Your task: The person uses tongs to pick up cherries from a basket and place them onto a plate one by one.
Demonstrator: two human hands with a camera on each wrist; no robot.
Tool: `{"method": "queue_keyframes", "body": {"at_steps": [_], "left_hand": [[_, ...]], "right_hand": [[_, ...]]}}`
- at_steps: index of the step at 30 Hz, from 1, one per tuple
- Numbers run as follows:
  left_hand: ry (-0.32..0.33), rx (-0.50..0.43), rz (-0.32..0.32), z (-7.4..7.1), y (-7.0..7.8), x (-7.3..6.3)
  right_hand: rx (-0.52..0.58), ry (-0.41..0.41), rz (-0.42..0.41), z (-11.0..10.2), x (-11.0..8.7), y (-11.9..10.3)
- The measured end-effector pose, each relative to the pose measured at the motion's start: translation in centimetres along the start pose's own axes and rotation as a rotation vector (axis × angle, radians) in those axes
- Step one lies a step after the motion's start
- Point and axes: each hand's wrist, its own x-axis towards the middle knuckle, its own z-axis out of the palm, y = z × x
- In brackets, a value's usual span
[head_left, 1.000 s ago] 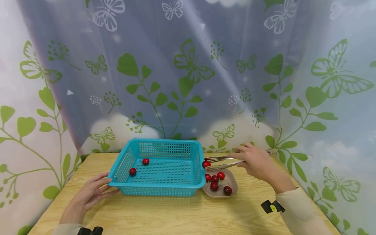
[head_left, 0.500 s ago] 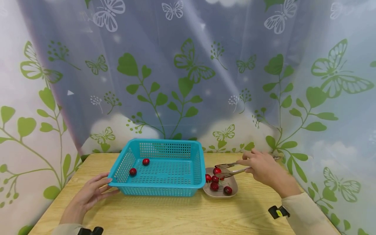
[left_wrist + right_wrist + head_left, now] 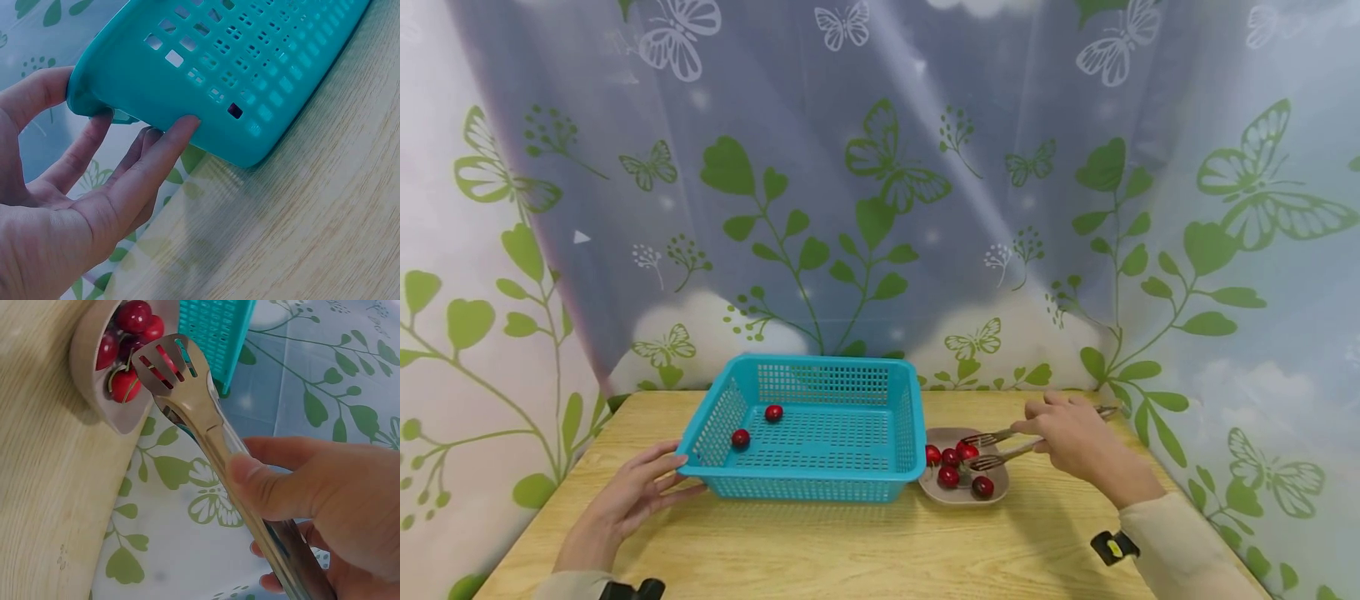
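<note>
My left hand [image 3: 636,490] grips the near left corner of a turquoise plastic basket [image 3: 808,473]. In the left wrist view, fingers of that hand [image 3: 94,219] lie against the basket's rim and perforated wall [image 3: 125,78]. My right hand [image 3: 1078,442] holds metal tongs [image 3: 1011,452] with slotted, fork-like ends; their tips spread over a small beige dish [image 3: 951,497]. Several red cherries [image 3: 949,477] lie in the dish, one [image 3: 967,451] beside or between the tips. The right wrist view shows thumb and fingers around the tongs [image 3: 222,450], whose head hides part of the cherries.
Two cherries [image 3: 741,438] lie in the left part of the basket. Basket and dish stand side by side on a wooden table [image 3: 820,546]. Behind the table hangs a curtain [image 3: 820,250] printed with leaves and butterflies.
The tongs have moved right and toward me, from the basket's right rim, where a cherry was at their tips, to over the dish. The left hand and basket have stayed put.
</note>
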Motion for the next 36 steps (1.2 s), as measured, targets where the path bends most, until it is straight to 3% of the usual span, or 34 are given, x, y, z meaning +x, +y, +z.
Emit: {"method": "queue_keyframes", "body": {"at_steps": [5, 18, 27, 36], "left_hand": [[-0.009, 0.004, 0.008, 0.0, 0.0, 0.0], [0.067, 0.009, -0.021, -0.2, -0.1, 0.1], [0.000, -0.011, 0.003, -0.1, 0.0, 0.0], [0.027, 0.014, 0.002, 0.2, 0.1, -0.1]], "right_hand": [[-0.016, 0.002, -0.023, 0.5, 0.0, 0.0], [-0.018, -0.020, -0.023, 1.2, 0.3, 0.0], [-0.023, -0.007, -0.026, 1.5, 0.3, 0.1], [-0.020, -0.036, -0.021, 1.6, 0.4, 0.0]]}}
